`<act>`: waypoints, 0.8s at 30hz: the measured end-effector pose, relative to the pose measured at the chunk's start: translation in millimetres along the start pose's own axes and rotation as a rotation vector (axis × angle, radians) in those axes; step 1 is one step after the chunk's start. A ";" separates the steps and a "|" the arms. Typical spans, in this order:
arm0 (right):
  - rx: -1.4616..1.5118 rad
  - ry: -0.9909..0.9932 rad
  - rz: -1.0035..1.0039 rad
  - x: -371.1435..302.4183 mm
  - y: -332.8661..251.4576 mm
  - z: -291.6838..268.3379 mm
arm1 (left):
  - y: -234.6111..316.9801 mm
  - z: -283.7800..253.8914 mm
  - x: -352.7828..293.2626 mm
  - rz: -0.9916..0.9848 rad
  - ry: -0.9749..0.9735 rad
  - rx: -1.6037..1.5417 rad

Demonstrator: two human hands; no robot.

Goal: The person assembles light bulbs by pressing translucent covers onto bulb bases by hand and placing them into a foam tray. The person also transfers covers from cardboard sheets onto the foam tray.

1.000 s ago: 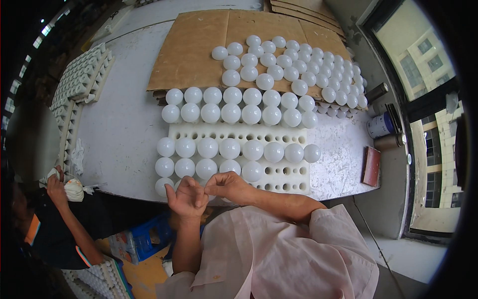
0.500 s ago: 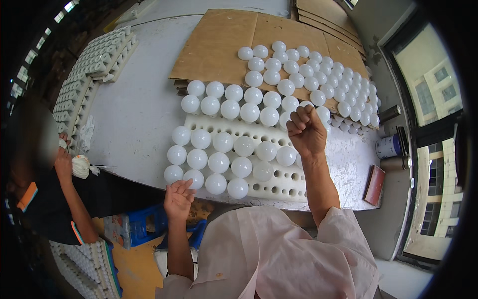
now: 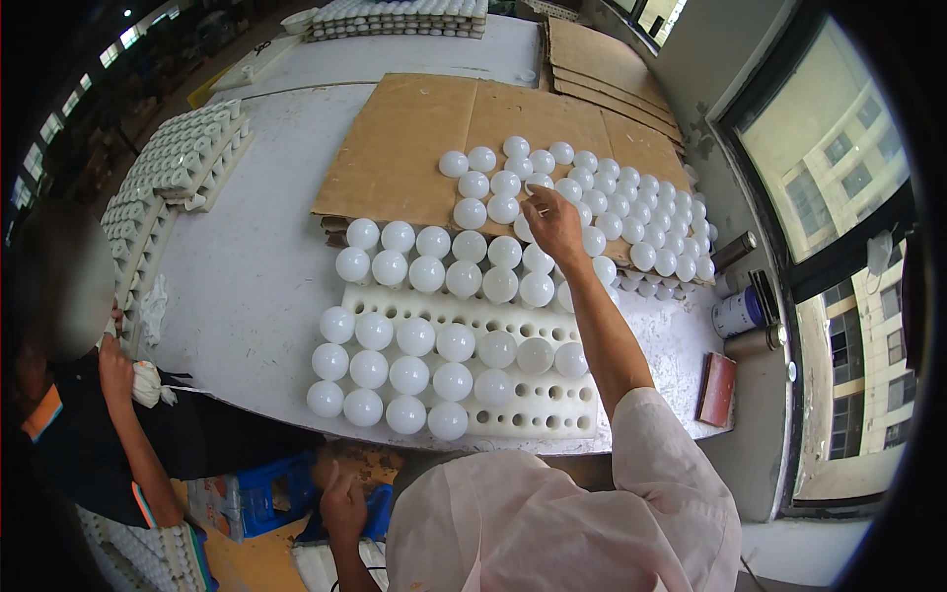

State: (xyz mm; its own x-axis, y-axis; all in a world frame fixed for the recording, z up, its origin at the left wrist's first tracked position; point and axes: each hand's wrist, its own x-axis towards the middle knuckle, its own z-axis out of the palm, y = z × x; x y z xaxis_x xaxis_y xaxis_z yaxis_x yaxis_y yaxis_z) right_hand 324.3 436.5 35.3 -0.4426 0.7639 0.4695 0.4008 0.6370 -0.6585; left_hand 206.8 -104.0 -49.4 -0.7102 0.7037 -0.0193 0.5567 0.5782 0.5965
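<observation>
My right hand (image 3: 554, 219) reaches over the cardboard with bent fingers. Its fingertips are at the near edge of a white bulb globe (image 3: 539, 184), which still rests among the others; the palm hides part of the group. Below the table's front edge, my left hand (image 3: 343, 505) is raised with fingers apart and holds nothing. Between the hands, a white foam tray (image 3: 552, 422) with rows of holes carries several globes (image 3: 408, 374). More globes (image 3: 427, 273) stand in two rows behind it.
The globes at the back right rest on a flat cardboard sheet (image 3: 414, 128). At left, a co-worker's hand (image 3: 116, 375) is near a white cloth bundle (image 3: 146, 385) and stacked white trays (image 3: 173, 158). A dark red box (image 3: 717, 389) and a white-and-blue can (image 3: 735, 314) stand at right.
My right hand has gone from a fist above the near rows to the globes on the cardboard. The left hand has dropped away from the front-left globes. The whole view has shifted.
</observation>
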 end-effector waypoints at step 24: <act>1.088 -0.379 0.405 -77.1 -31.1 -11.5 | -79.6 -6.8 201.2 -0.099 0.268 -0.110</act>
State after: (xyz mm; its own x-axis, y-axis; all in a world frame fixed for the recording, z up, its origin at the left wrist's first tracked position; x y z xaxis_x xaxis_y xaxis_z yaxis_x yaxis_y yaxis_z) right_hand 355.2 359.0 26.3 -0.7206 0.6925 0.0347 -0.2362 -0.1981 -0.9513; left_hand 16.7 -11.3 -95.4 -0.8555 0.5033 0.1218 0.4389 0.5801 0.6862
